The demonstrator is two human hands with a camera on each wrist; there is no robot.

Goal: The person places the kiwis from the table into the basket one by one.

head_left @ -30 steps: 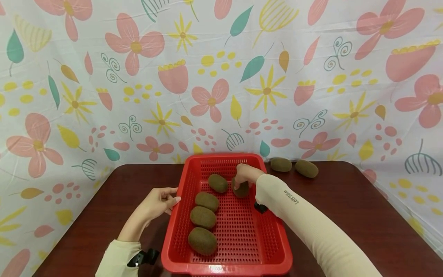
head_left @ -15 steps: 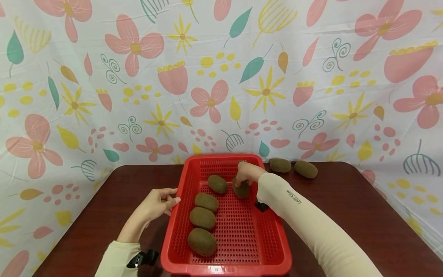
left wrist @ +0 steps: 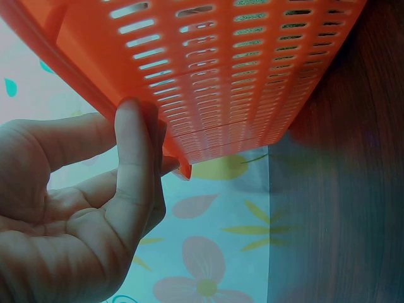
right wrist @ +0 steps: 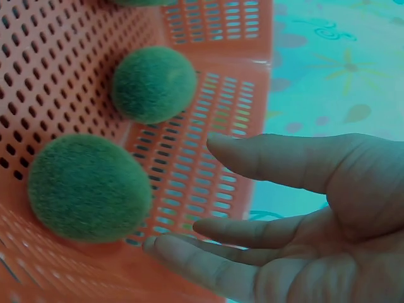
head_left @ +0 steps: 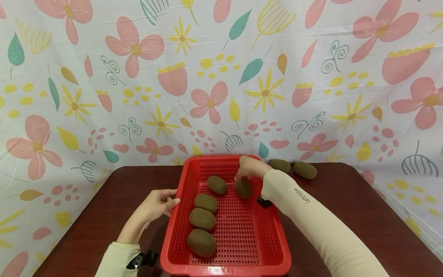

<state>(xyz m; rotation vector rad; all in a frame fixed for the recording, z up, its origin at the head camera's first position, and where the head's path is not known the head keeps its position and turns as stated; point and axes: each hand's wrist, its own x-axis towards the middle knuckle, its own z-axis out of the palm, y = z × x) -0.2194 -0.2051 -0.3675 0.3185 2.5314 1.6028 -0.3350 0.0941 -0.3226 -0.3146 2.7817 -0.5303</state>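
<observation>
A red plastic basket [head_left: 261, 265] with slotted walls stands on the table. Its left rim is pinched by my left hand [head_left: 155, 206], and the left wrist view shows those fingers [left wrist: 134, 158] against the rim. Inside, near the back right corner, lies a brown kiwi [head_left: 243, 188]. My right hand [head_left: 250, 167] hovers just behind it. In the right wrist view the right hand [right wrist: 303, 214] has its thumb and fingers spread, apart from the nearest kiwi [right wrist: 88, 188]. Another kiwi [head_left: 217, 185] lies to the left, and three more kiwis [head_left: 202, 219] line the basket's left side.
Two kiwis, one partly behind the right arm [head_left: 280, 166] and one further right [head_left: 305, 170], lie on the dark wooden table [head_left: 349, 204] beyond the basket. A flower-printed cloth [head_left: 221, 77] hangs behind the table.
My right hand has let go of the kiwi at the basket's back right and drawn up and back from it. The left hand stays at the rim.
</observation>
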